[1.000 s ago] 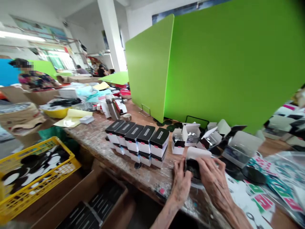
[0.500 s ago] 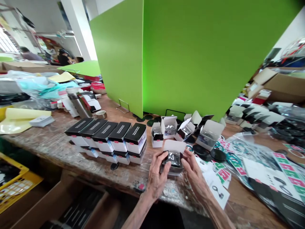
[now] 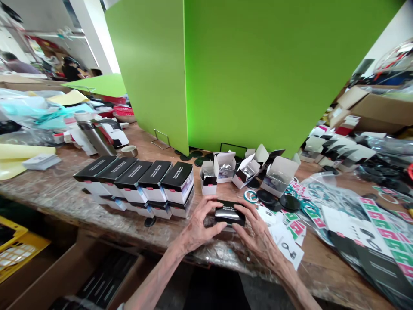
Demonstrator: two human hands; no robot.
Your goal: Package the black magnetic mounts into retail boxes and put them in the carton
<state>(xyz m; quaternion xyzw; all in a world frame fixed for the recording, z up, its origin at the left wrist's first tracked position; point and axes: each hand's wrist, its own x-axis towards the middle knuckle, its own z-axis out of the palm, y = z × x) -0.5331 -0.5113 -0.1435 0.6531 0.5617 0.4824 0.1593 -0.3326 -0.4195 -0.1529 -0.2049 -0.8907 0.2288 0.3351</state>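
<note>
A small box with a black lid (image 3: 230, 212) sits near the table's front edge, its lid folded down over the top. My left hand (image 3: 204, 220) grips its left side, thumb at the front edge and fingers at the back. On the right side my right hand (image 3: 254, 224) holds the same box in a like way. To the left stand closed black-and-white boxes (image 3: 177, 183), stacked two high in a row. Behind my hands are several open white boxes (image 3: 279, 174) with clear-wrapped items inside.
Green panels (image 3: 258, 73) stand at the back. Black discs (image 3: 266, 197), leaflets (image 3: 286, 243) and a plastic bag of rings (image 3: 332, 193) lie right. A steel flask (image 3: 98, 137) and tape roll (image 3: 129, 150) are left. Below left is a yellow crate (image 3: 24, 249). People are far left.
The white flap of the box between my hands has come down, and its black top now covers the wrapped item. Both hands have closed in around it. The view has shifted slightly.
</note>
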